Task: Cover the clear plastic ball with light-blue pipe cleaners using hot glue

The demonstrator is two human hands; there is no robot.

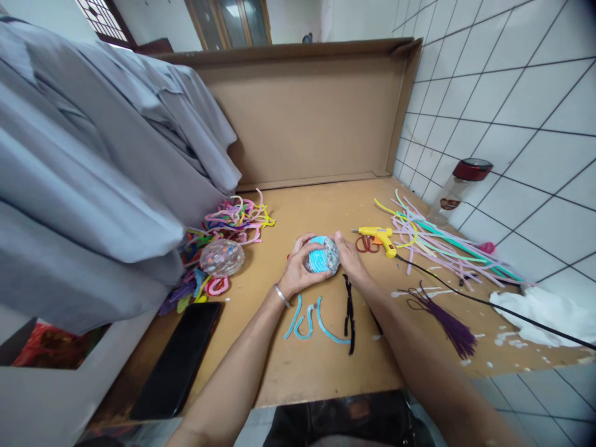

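"How far along is the ball (pixel 322 254) looking?"
"Partly covered, seemingly: blue strands (pixel 317 258) are hugging its left, speckled surface is showing right, and loose blue pieces (pixel 310 321) are lying nearer."
"And the hands?"
"The left hand (pixel 297 268) is gripping it above the table's (pixel 298 382) middle; the right hand (pixel 350 258) is meeting its right edge, fingers hiding, openness unclear."

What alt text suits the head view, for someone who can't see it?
Left hand gripping a blue-and-gray ball, right hand beside it, over a brown table. Blue strips lie nearer the viewer, a yellow glue gun to the right and a dark phone to the left.
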